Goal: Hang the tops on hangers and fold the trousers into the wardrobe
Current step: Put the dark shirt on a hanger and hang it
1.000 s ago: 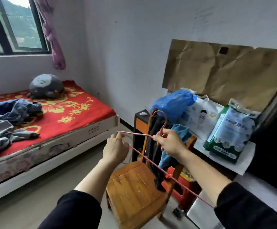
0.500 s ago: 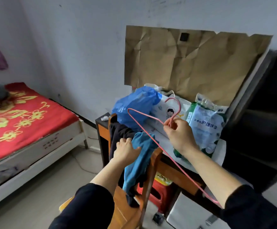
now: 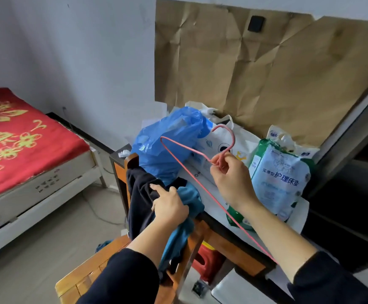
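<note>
Pinching the neck of a thin pink wire hanger [image 3: 179, 159] btw thumb & fingers, the right hand [image 3: 231, 178] held it just above the chair back. Below-left of it, the left hand [image 3: 170, 205] closed on soft teal fabric [image 3: 186, 220] draped over the wooden chair [image 3: 104, 266], index finger touching the dark garment [image 3: 140, 200] beside it. Crinkly blue plastic bag [image 3: 167, 141] sat just beyond both hands.

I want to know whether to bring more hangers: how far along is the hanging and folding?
Nothing shows as finished. In hand: the right hand holds an empty pink hanger while the left hand grips the dark garment and blue garment draped over the chair back. Hanging both is left.
</note>
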### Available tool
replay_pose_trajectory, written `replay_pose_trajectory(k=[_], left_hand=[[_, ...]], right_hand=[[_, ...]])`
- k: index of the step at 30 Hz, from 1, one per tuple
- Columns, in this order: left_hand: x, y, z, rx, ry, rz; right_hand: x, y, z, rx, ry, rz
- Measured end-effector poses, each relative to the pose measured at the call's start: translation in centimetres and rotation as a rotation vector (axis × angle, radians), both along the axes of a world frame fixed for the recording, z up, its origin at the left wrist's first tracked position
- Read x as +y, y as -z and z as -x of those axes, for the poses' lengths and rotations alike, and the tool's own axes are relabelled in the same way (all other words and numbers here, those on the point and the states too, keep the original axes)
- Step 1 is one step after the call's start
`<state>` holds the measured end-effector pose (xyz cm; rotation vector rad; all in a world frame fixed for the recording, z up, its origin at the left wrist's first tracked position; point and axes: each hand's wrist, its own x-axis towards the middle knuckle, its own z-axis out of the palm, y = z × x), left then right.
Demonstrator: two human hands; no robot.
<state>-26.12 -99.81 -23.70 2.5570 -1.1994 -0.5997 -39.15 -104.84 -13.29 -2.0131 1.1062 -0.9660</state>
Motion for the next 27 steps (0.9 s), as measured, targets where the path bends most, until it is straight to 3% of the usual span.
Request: replay_pose_trajectory(k=[6, 12, 16, 20, 24, 27], left_hand=[[2.7, -0.7, -3.0, 0.196, -0.046, 0.381], [8.9, -6.4, -7.5, 0.763, -0.286, 0.802], [13.6, -10.9, -8.1, 1.012, -0.428, 0.943], [18.7, -14.0, -7.4, 1.062, -0.488, 1.041], [23.8, -15.8, -7.2, 1.012, -0.528, 1.113], [28.0, -15.6, -8.3, 0.909, -0.59, 1.086]], right_hand=[[-0.7, -0.8, -0.4, -0.028, -0.054, 0.054], [-0.3, -3.0, -0.6, -0.036, -0.215, 0.031], [0.7, -5.2, -2.8, 0.054, -0.452, -0.002], [2.8, -6.1, -5.2, 0.254, -0.758, -0.026], [5.9, -5.3, -8.3, 0.393, -0.913, 0.03], [8.4, -6.7, -10.9, 0.322, -0.905, -0.199]])
